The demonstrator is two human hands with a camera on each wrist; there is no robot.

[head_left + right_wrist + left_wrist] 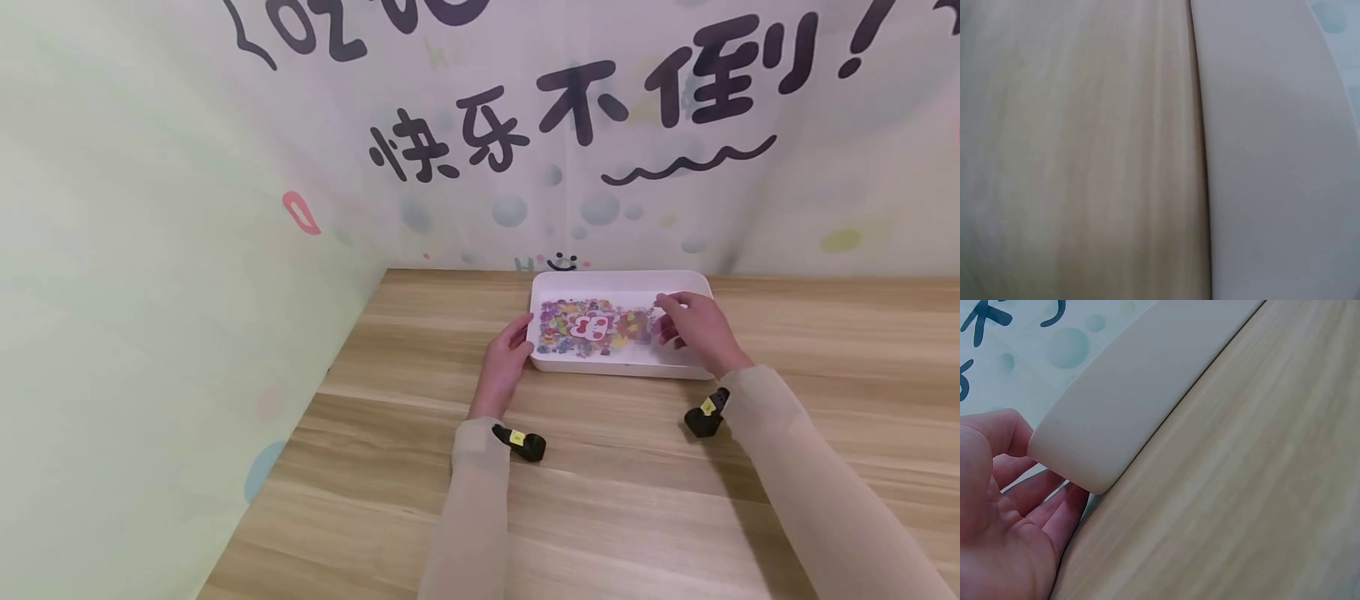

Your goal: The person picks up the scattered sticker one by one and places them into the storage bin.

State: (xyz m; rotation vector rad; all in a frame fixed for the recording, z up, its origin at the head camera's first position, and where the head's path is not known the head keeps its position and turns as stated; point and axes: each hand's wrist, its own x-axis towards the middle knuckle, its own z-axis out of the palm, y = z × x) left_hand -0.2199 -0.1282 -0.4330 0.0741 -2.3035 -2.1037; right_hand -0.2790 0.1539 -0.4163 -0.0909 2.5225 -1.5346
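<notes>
A white rectangular tray (622, 367) lies on the table against the back wall. In it is a flat spread of small colourful pieces (558, 333), with a white cartoon face with a red bow (591, 327) in the middle. At the tray's left end my left hand (504, 362) holds the end wall; in the left wrist view its fingertips meet the tray's rounded corner. My right hand (697, 329) is over the tray's right part, fingers bent beside the right end of the colourful pieces; I cannot tell whether it pinches any. The right wrist view misses this hand.
The wood-grain table (585, 500) extends left, right and in front of the tray. A printed cloth wall (480, 225) rises directly behind it, and a pale green wall (165, 292) borders the left side. Small black cameras are strapped to both wrists.
</notes>
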